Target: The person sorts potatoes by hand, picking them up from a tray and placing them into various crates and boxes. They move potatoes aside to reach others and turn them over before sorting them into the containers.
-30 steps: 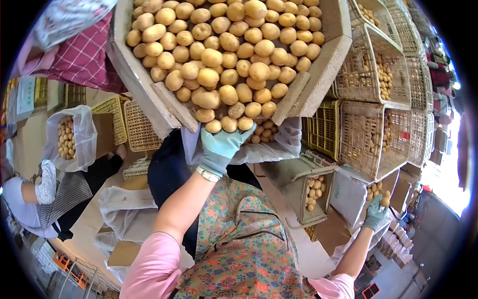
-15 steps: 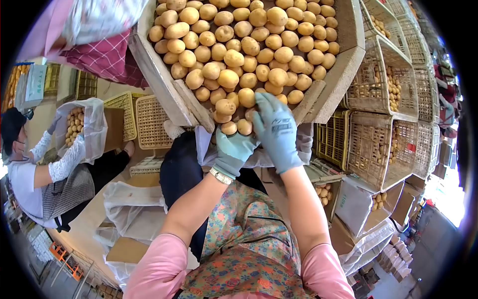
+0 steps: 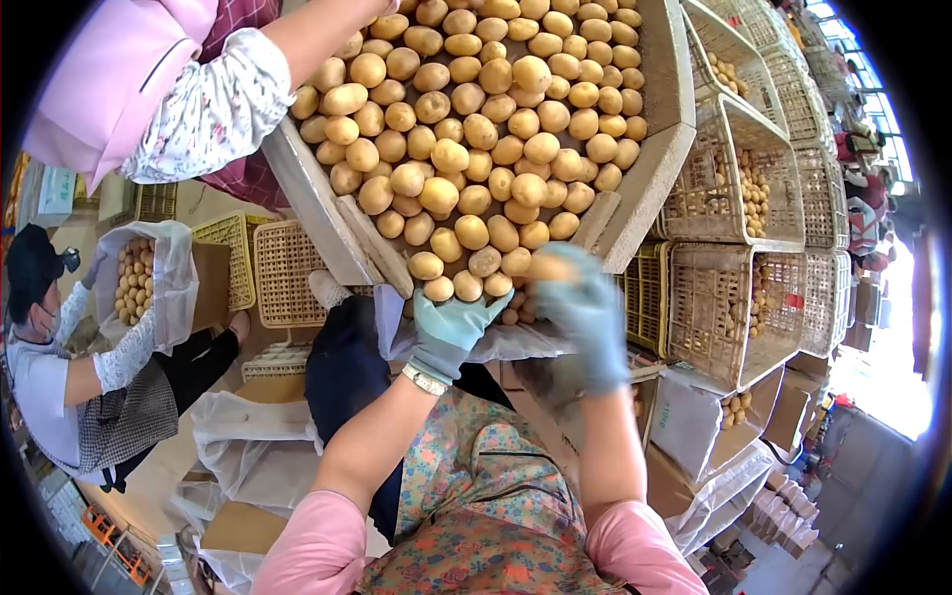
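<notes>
Many yellow-brown potatoes (image 3: 479,130) lie across a wooden sorting table (image 3: 662,164) with raised side boards. At its narrow near end, my gloved left hand (image 3: 451,325) is open, thumb and fingers apart, just below the front row of potatoes and touching or nearly touching them. My gloved right hand (image 3: 583,312) is smeared by motion at the right of the opening, with a potato (image 3: 551,266) at its fingers; whether it grips this potato is unclear. Under the opening, a white liner (image 3: 526,343) hangs with small potatoes partly visible above it.
Stacked plastic crates (image 3: 709,307) with potatoes stand at the right, above lined cartons (image 3: 684,412). A co-worker (image 3: 59,367) at the left holds a lined box (image 3: 183,283) of potatoes. Another person's sleeved arm (image 3: 213,104) reaches over the table's upper left. Empty yellow crates (image 3: 288,273) stand left.
My right hand has moved right and down, away from my left hand. My left hand's fingers are more visible. The other person's arm has come in at the upper left, and the view has shifted slightly.
</notes>
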`<state>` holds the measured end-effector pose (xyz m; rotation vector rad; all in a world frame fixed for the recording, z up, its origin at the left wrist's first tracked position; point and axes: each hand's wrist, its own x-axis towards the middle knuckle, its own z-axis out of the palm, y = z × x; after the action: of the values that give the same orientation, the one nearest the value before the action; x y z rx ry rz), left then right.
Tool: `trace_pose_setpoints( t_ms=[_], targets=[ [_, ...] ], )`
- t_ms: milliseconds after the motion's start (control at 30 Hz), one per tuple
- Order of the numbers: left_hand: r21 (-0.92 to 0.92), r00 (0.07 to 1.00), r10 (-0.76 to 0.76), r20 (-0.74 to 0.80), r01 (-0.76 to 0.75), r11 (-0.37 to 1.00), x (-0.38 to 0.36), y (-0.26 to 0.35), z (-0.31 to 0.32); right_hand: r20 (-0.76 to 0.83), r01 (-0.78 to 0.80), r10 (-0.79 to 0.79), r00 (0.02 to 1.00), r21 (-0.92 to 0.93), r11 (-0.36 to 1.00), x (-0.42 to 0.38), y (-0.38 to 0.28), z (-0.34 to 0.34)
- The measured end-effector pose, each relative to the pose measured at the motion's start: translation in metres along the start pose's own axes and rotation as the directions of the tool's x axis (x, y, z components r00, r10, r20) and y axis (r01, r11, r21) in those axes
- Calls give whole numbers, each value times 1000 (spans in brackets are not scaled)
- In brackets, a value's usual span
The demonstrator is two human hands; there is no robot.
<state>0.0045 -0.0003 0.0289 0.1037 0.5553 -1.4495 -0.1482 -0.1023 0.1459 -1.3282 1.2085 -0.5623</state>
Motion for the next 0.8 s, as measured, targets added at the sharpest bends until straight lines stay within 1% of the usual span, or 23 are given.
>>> trace_pose_setpoints(
  t_ms=[33,67,100,133,167,200,233,267,300,333,367,400,467,500,533,567,600,633,667,700,733,767,800],
  targets=[
    [-12,1000,-14,11,14,1000,1,2,-3,-144,38,30,989,450,892,-12,-8,-36],
    [-24,1000,-20,22,20,1000,1,4,-11,-116,203,-290,950,935,292,2,66,-109],
    [-29,1000,-9,22,9,1000,-1,6,-24,-265,303,-199,944,933,196,-2,49,-115],
    [114,999,38,-17,-36,993,-2,6,-38,-403,411,-92,911,905,109,-6,27,-118],
    [260,995,90,-41,-77,962,3,8,-49,-323,355,-158,933,896,267,-3,20,-103],
    [264,995,98,-35,-85,961,7,9,-57,-297,329,-144,944,877,350,9,19,-77],
    [304,984,163,-76,-133,943,6,9,-66,-157,204,-131,979,770,605,4,15,-41],
    [345,967,228,-114,-177,922,5,8,-70,-35,79,-75,997,666,741,5,-13,7],
    [183,924,187,-334,-131,974,5,6,-41,50,71,-86,995,255,964,8,-20,42],
    [187,993,116,-14,-111,976,7,13,-80,198,193,-203,959,70,979,18,-13,73],
    [191,993,119,-17,-113,975,5,15,-79,249,520,-471,846,-196,831,32,-6,106],
    [167,991,120,-55,-109,980,5,16,-76,369,752,-660,654,-414,514,45,2,128],
    [114,987,102,-127,-88,990,7,14,-62,555,775,-572,604,-577,258,60,22,134],
    [80,983,82,-165,-69,994,6,10,-54,583,754,-522,623,-626,200,60,36,120],
    [42,979,56,-198,-49,998,5,5,-42,593,761,-523,612,-621,187,57,35,100],
    [147,980,90,-175,-65,987,1,7,-29,579,729,-487,654,-655,201,50,34,82],
    [-65,994,-72,82,78,995,8,25,-69,567,701,-454,688,-681,211,41,31,67],
    [84,992,6,-124,4,996,8,15,-45,522,660,-461,717,-721,210,34,37,56],
    [247,942,113,-317,-33,968,4,6,-20,477,612,-462,747,-766,198,32,43,46],
    [245,942,108,-317,-29,969,4,6,-24,372,569,-501,781,-755,326,29,37,48],
    [135,966,63,-251,-29,990,6,6,-32,260,525,-527,809,-722,450,27,30,52],
    [25,984,28,-175,-24,999,9,7,-39,264,584,-606,751,-694,422,31,22,59],
    [-82,996,3,-93,-11,997,13,10,-48,263,642,-681,683,-662,388,38,0,72]
  ],
)
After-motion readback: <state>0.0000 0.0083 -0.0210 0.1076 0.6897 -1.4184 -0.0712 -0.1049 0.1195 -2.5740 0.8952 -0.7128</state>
